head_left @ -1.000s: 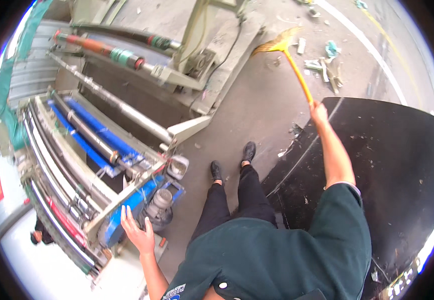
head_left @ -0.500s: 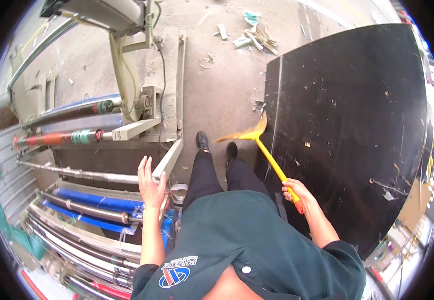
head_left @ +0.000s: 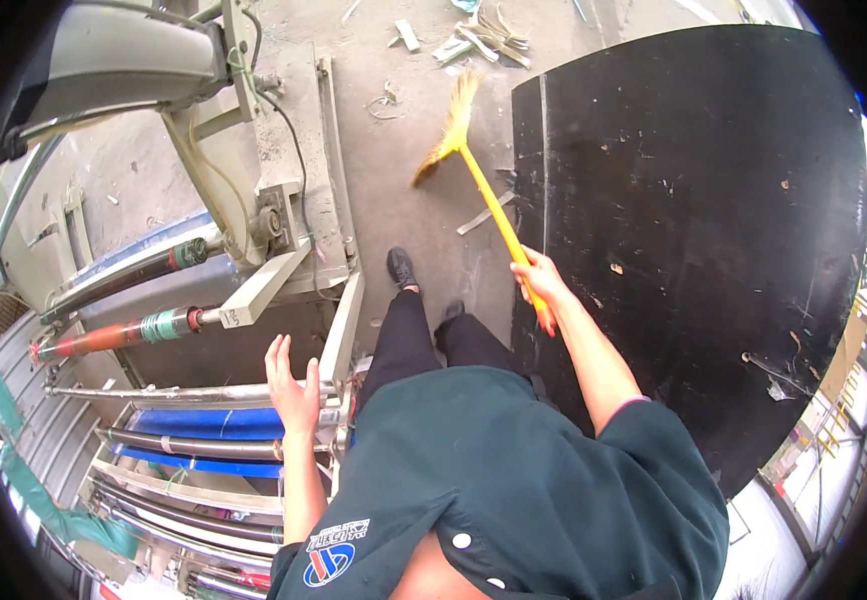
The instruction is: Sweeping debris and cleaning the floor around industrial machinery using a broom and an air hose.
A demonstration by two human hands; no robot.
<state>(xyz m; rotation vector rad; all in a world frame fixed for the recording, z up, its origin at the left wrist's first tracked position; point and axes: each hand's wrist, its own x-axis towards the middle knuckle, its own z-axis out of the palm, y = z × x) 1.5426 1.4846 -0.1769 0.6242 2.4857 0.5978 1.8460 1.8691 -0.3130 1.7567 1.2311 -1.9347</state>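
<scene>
My right hand point(head_left: 537, 278) is wrapped round the handle of a yellow broom point(head_left: 489, 195), close to its orange-red end. The broom's fanned bristles point away from me, low over the grey floor ahead of my feet. A thin pale strip point(head_left: 486, 213) lies on the floor right of the broom. With fingers stretched out and nothing in them, my left hand point(head_left: 294, 390) is beside the roller machine, over a metal bar point(head_left: 184, 394); whether it touches the bar I cannot tell.
A large black board point(head_left: 694, 200) fills the right side. The machine's frame and an orange roller point(head_left: 119, 333) stand on the left. Farther ahead, scraps point(head_left: 484, 42) and a loose strand point(head_left: 386, 103) litter the floor. My shoe point(head_left: 401, 267) is between machine and board.
The broom has swung forward and left, its head moving from beside the board's edge toward the scraps. My right arm reaches farther forward. The pale strip now shows on the floor.
</scene>
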